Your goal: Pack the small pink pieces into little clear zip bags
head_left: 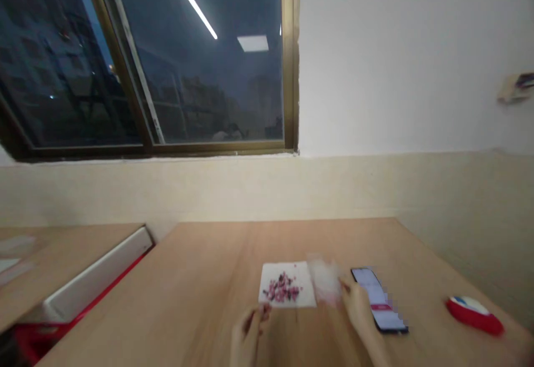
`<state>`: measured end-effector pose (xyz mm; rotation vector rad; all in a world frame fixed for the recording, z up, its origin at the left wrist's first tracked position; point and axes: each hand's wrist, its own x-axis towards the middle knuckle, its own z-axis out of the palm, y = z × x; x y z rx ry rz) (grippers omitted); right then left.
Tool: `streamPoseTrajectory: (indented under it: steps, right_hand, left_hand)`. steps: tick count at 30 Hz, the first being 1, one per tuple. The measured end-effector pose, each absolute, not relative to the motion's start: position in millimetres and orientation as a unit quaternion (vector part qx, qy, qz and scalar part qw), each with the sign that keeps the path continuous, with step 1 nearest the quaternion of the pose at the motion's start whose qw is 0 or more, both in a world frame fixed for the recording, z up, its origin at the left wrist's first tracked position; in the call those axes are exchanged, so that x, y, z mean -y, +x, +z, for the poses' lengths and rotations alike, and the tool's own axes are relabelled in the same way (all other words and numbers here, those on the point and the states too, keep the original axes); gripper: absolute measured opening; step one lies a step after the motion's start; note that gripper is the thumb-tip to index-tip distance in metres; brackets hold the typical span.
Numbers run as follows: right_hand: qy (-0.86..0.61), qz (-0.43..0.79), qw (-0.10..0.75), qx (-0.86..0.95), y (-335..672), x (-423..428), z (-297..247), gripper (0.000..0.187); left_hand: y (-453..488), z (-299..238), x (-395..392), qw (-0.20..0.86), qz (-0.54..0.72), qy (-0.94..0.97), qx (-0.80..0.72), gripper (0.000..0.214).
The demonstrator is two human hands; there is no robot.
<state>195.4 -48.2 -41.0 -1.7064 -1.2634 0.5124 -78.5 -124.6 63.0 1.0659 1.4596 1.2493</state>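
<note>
A white sheet lies on the wooden table with a small heap of pink and dark bits on it. My left hand is below the sheet's near left corner, fingers curled in a pinch at its edge. My right hand is at the sheet's right side, fingers closed on a thin clear bag or wrapper, which is blurred. What the left fingers pinch is too small to make out.
A phone with a lit screen lies right of my right hand. A red and white object sits near the table's right edge. A second table with a white and red box stands at the left. A wall and dark window are behind.
</note>
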Motion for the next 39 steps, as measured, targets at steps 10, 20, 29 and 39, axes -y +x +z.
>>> streamPoseTrajectory:
  steps: [10, 20, 29, 39]
  right_hand:
    - [-0.687, 0.119, 0.59, 0.408, 192.1, 54.1, -18.9, 0.04]
    - [-0.628, 0.205, 0.652, 0.371, 167.2, 73.5, 7.0, 0.03]
    - [-0.543, 0.354, 0.686, 0.329, 132.1, 90.5, 42.4, 0.029]
    - [-0.501, 0.473, 0.641, 0.338, 128.5, 96.4, 50.7, 0.029]
  left_hand:
    - [-77.3, 35.0, 103.1, 0.423, 0.487, 0.532, -0.548, 0.034]
    - [-31.8, 48.0, 89.4, 0.379, 0.416, 0.694, -0.449, 0.027]
    - [9.4, 54.3, 74.0, 0.33, 0.414, 0.76, -0.377, 0.029]
    - [-2.6, 53.0, 74.9, 0.378, 0.464, 0.681, -0.422, 0.023]
